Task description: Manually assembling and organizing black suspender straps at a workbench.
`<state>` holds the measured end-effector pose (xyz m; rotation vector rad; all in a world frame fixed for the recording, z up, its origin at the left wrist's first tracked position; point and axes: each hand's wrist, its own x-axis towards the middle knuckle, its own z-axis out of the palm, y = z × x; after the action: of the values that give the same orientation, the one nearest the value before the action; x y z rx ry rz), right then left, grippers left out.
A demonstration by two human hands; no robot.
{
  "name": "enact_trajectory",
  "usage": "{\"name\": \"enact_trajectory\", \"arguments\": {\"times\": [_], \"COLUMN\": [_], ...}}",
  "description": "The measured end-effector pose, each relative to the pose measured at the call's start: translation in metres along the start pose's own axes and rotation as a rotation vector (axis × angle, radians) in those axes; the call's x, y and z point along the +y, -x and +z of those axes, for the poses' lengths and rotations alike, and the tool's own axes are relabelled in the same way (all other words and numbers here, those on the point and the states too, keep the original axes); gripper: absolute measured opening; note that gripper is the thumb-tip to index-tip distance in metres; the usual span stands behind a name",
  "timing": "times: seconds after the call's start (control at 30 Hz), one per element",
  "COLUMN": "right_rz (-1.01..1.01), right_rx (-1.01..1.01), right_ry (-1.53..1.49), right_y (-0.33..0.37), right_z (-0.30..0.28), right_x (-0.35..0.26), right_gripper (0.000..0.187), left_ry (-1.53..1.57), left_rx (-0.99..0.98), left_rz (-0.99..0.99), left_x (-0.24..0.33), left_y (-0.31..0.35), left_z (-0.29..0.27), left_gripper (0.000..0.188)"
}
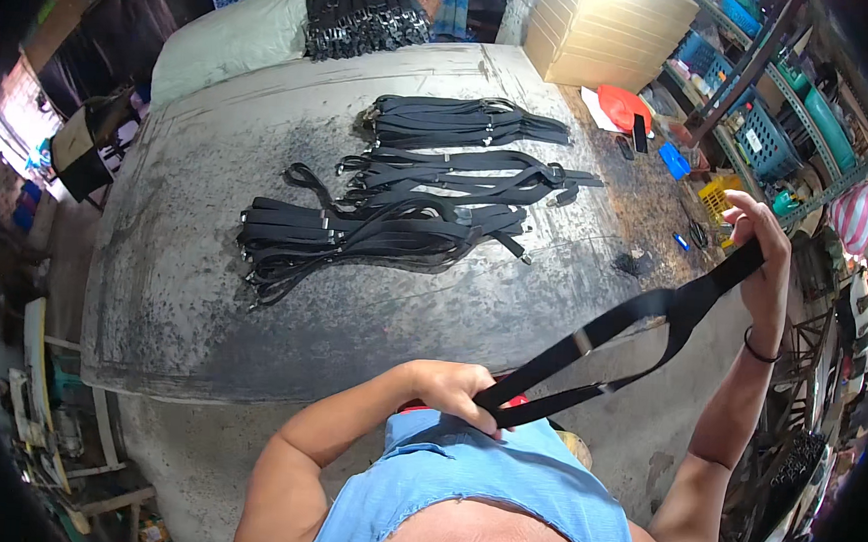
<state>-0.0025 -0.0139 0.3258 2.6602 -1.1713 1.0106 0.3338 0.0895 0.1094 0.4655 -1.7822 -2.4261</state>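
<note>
A pair of black suspenders [650,306] stretches between my two hands, its two straps spread apart in the middle and small metal adjusters showing on them. My left hand [459,390] is closed around the lower ends, close to my blue shirt. Raised at the right, my right hand [766,242] grips the other end, with its fingers bent and partly lifted. Across the table lie three bundles of similar black suspenders: a near one [357,235], a middle one [470,177] and a far one [443,123]. Metal clips show at their ends.
The worn grey table [185,286] spreads in front of me. At its far side are a white sack [234,45], a large pile of black straps [365,13] and a cardboard box [603,33]. A phone [640,134] and a yellow basket [719,196] are at the right, near shelves.
</note>
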Motion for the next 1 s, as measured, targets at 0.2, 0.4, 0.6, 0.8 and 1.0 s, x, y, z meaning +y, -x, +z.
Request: {"name": "enact_trajectory", "arguments": {"times": [0.2,0.4,0.6,0.8,1.0], "right_rz": [0.283,0.519,0.397,0.143,-0.185], "right_rx": [-0.039,-0.145,-0.307,-0.358,-0.161], "right_ry": [-0.051,-0.236,-0.240,-0.090,0.117], "right_y": [0.033,0.065,0.048,-0.002,-0.085], "right_z": [0.006,0.069,0.148,0.228,0.307], "right_x": [0.095,0.201,0.269,0.336,0.405], "right_gripper": [0.043,0.018,0.015,0.026,0.036], "left_ry": [-0.332,-0.243,-0.239,-0.429,-0.807], "left_rx": [0.269,0.560,0.890,1.140,1.238], "left_rz": [-0.060,-0.274,-0.500,-0.572,-0.639], "left_x": [-0.024,-0.025,-0.010,0.051,0.088], "left_y": [0.031,0.058,0.073,0.080,0.114], "left_z": [-0.026,-0.052,-0.122,-0.219,-0.341], "left_gripper": [0.027,0.027,0.036,0.034,0.045]}}
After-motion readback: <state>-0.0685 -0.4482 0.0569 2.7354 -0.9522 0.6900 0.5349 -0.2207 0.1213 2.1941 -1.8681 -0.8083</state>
